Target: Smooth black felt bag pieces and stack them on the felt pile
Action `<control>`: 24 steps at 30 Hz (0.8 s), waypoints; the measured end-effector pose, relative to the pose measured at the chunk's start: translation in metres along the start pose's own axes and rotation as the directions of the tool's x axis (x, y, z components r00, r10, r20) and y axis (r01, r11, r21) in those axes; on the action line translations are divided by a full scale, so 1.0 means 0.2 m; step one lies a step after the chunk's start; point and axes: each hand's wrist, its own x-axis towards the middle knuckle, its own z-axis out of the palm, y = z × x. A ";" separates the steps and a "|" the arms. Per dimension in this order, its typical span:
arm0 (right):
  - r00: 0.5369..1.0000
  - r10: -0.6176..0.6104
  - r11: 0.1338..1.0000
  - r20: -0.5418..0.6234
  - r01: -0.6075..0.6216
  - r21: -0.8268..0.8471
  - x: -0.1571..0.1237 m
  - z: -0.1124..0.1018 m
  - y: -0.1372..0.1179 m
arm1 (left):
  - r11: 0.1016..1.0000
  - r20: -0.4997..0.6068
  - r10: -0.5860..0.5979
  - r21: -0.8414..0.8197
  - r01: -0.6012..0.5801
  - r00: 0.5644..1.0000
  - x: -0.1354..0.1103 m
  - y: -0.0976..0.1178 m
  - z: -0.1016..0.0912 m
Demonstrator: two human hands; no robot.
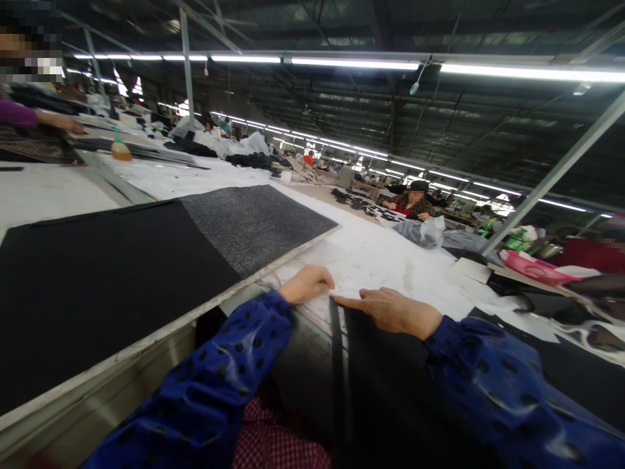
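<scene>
Cloth, black and smooth [385,371], lies at the near edge of the white surface [385,257] and runs down toward the wearer, with a narrow black strip [337,345] along its left side and a pale gap between the two. At the strip's far end the hands come close together. The left hand [310,283] has its fingers drawn in narrow, tips just beside that end; whether they pinch it, I cannot tell. The right hand [396,309] lies over the cloth's far edge, forefinger stretched to the strip's end, other fingers bent — whether anything is gripped beneath them cannot be made out. Both arms wear blue sleeves [229,355] with dark spots.

To the left, a large black panel [112,273] lies flat, joined or overlapped by a speckled grey piece [258,221]. Farther back stand a bottle with amber liquid [121,151] and, to the right, a pink basin [537,267] — beyond the surface, a co-worker [413,202] sits near scattered dark pieces [354,200].
</scene>
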 end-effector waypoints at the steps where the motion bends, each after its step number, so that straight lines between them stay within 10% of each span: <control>1: 1.000 -0.004 1.000 0.011 0.004 -0.007 0.00 -0.01 -0.01 | 1.000 -0.008 -0.016 -0.020 0.016 1.000 0.00 0.00 0.00; 7: 0.999 -0.049 0.998 -0.023 0.049 0.031 0.04 -0.04 -0.06 | 0.999 -0.003 -0.029 -0.040 0.028 1.000 0.00 0.01 0.00; 11: 0.966 -0.124 0.912 -0.226 0.200 0.357 -0.05 0.01 0.16 | 1.000 -0.001 -0.012 0.018 0.012 1.000 0.00 0.01 0.01; 16: 0.956 0.292 0.843 0.030 -0.272 0.465 -0.38 0.27 0.58 | 0.997 0.019 0.041 0.063 -0.042 0.999 0.00 0.01 0.01; 24: 0.951 0.291 0.748 0.104 -0.294 0.595 -0.54 0.39 0.63 | 1.000 0.032 0.011 0.017 -0.012 0.999 0.00 0.00 0.02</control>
